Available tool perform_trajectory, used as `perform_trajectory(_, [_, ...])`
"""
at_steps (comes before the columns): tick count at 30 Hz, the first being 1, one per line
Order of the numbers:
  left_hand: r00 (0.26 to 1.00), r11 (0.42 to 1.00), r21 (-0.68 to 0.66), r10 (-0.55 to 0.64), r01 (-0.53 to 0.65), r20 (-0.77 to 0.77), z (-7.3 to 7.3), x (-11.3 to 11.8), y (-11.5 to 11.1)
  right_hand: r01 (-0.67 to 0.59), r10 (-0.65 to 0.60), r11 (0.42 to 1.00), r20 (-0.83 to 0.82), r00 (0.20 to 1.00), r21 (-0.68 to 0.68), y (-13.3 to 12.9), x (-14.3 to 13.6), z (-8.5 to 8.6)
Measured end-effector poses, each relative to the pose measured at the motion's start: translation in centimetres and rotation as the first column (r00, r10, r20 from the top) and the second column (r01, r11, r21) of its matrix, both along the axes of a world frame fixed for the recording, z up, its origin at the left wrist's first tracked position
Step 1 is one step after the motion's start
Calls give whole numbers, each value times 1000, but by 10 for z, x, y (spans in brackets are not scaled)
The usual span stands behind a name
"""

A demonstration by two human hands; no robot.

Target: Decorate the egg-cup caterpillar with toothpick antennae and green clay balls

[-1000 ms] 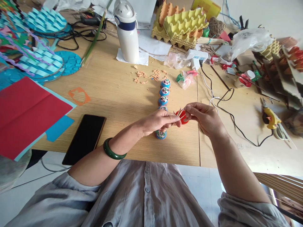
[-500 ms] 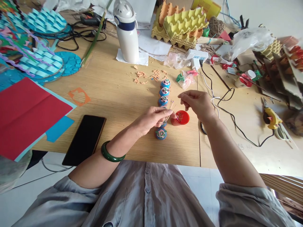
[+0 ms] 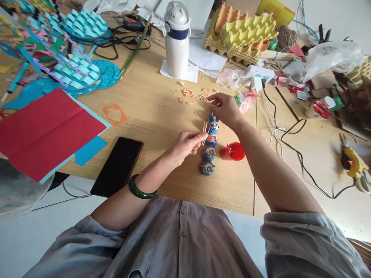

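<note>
My left hand [image 3: 187,146] is closed in a pinch on a few thin wooden toothpicks [image 3: 205,127], their tips sticking up past the thumb. It hovers beside a row of small blue domed figures [image 3: 207,168] with pink, green and dark decoration. My right hand [image 3: 227,110] reaches over the far end of this row, with thumb and fingers pinched together. Whatever lies between those fingertips is too small to make out. The hand partly covers the farthest figure. To the right of the row stands a small red cup [image 3: 225,154] with something purple at its rim.
Orange shavings [image 3: 188,92] lie beyond the row, near a white bottle [image 3: 177,50]. A phone [image 3: 117,166] and red paper [image 3: 52,131] are at left. Cables [image 3: 300,154] and yellow-handled pliers [image 3: 354,162] lie at right; egg trays [image 3: 246,33] are stacked behind.
My right hand has moved from above the red cup to the far end of the row. The left hand still holds toothpicks. The whole view has shifted, so the table's contents appear farther right.
</note>
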State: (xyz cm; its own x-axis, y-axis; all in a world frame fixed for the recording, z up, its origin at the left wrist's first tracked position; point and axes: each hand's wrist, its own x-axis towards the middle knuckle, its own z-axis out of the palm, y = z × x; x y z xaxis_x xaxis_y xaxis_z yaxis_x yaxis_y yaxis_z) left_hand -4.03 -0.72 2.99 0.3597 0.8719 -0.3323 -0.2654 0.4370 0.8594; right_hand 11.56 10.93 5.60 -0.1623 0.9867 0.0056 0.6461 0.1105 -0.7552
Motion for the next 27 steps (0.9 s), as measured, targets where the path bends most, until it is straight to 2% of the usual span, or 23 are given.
perform_trajectory(3, [1000, 1000, 5, 2, -3, 19, -2, -1, 1, -125, 103, 980, -140, 985, -158, -15, 7, 11])
perform_trajectory(6, [999, 1000, 10, -13, 13, 38, -2, 0, 1, -298, 229, 897, -233, 945, -327, -30, 15, 23])
perform_trajectory(9, [999, 1000, 17, -21, 20, 42, -1, 3, 1, -351, 236, 849, -309, 921, -395, -41, 20, 30])
perform_trajectory(12, [999, 999, 34, -26, 25, 31, 1, 6, 0, -322, 199, 864, -326, 924, -386, -48, 21, 29])
perform_trajectory(15, [1000, 999, 43, -17, 17, -11, 3, 7, 0, -258, 175, 901, -252, 952, -348, -51, 18, 24])
perform_trajectory(18, [998, 999, 49, 2, 1, -61, 2, 6, 0, -126, 110, 978, -103, 989, -167, -52, 16, 21])
perform_trajectory(20, [997, 999, 53, 12, -8, -78, 1, 4, 0, -40, 39, 998, -34, 999, -41, -49, 17, 21])
perform_trajectory(21, [997, 998, 52, 24, -20, -79, 0, 3, 0, -19, 19, 1000, -19, 1000, -19, -48, 20, 22])
perform_trajectory(25, [997, 998, 24, 62, -61, -53, -2, -1, 0, -54, 59, 991, 37, 998, -126, -48, 38, 28])
perform_trajectory(27, [998, 999, 14, 42, -42, -37, -4, -1, 0, -55, 64, 994, 98, 993, -97, -56, 51, 33])
